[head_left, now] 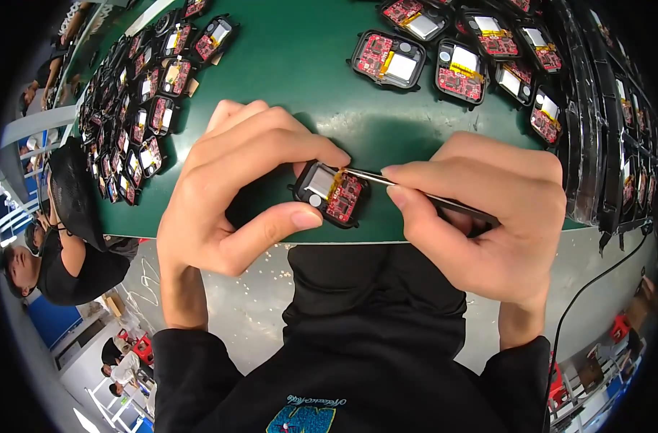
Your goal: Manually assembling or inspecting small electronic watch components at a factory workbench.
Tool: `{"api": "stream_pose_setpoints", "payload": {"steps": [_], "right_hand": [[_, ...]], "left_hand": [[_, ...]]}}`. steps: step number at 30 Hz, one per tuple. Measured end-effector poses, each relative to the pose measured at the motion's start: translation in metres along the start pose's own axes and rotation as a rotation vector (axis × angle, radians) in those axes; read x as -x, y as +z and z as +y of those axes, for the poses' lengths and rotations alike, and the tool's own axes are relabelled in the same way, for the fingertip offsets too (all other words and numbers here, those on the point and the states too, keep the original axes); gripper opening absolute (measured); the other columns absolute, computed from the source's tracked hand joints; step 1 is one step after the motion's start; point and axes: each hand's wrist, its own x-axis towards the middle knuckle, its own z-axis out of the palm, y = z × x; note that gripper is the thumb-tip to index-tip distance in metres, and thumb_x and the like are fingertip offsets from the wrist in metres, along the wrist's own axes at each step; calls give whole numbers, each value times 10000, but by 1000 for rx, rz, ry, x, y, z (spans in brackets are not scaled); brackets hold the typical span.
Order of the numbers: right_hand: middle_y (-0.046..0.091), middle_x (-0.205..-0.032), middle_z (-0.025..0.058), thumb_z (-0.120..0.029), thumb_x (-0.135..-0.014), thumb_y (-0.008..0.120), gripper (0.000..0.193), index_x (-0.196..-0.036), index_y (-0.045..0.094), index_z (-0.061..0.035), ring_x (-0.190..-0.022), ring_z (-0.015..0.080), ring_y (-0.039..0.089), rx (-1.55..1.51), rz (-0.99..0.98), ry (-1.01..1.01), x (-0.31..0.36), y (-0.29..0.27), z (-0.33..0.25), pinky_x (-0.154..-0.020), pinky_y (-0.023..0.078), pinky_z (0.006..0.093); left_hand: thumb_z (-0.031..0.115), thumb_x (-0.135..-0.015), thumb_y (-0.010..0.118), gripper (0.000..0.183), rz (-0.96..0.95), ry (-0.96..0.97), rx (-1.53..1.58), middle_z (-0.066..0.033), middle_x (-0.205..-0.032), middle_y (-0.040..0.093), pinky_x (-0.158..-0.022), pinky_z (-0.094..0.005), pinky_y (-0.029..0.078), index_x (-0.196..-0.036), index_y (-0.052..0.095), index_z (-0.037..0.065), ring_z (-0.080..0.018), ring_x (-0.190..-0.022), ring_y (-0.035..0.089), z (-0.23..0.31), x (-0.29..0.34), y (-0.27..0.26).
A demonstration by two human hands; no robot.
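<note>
By the front edge of the dark green surface, the rounded black plastic casing sits between the curled fingers of the left hand, which grasp its sides, presumably to steady it. The right hand pinches slim metal tweezers, tips at the yellow tape, likely for precision. Inside the casing lie a red circuit board and silver rectangular pouch; stacked black trays at right hold similar units.

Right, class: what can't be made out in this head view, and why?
All in the head view:
Underside of the black-cased unit: hidden by its own body.
Tweezers, exact tip contact: too small.
Left heap of units, exact count: overlapping, too small.
Top-right unit: cut off by upper edge.
</note>
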Motion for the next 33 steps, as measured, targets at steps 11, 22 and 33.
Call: {"api": "stream_pose_setpoints", "payload": {"steps": [11, 22, 33], "right_hand": [[640, -660, 12, 88, -720, 809, 238, -942, 852, 12, -476, 29, 423, 74, 76, -50, 4, 2, 5, -454, 268, 227], [671, -728, 28, 86, -677, 838, 301, -964, 861, -5, -490, 88, 536, 152, 134, -188, 7, 14, 14, -441, 370, 241], [662, -677, 38, 130, -735, 815, 248, -951, 853, 16, -496, 87, 548, 138, 44, -96, 3, 3, 1, -446, 355, 241]], "left_hand": [[509, -813, 795, 639, 76, -32, -7, -121, -899, 742, -741, -353, 366, -1108, 791, -58, -205, -715, 509, -3, 3, 8], [472, -793, 825, 615, 71, -21, -32, -116, -875, 729, -734, -352, 361, -1094, 790, -63, -198, -704, 497, -2, 2, 6], [559, -869, 795, 658, 68, -45, 51, -114, -913, 748, -742, -354, 364, -1096, 798, -58, -190, -733, 511, -7, 3, 3]]}}
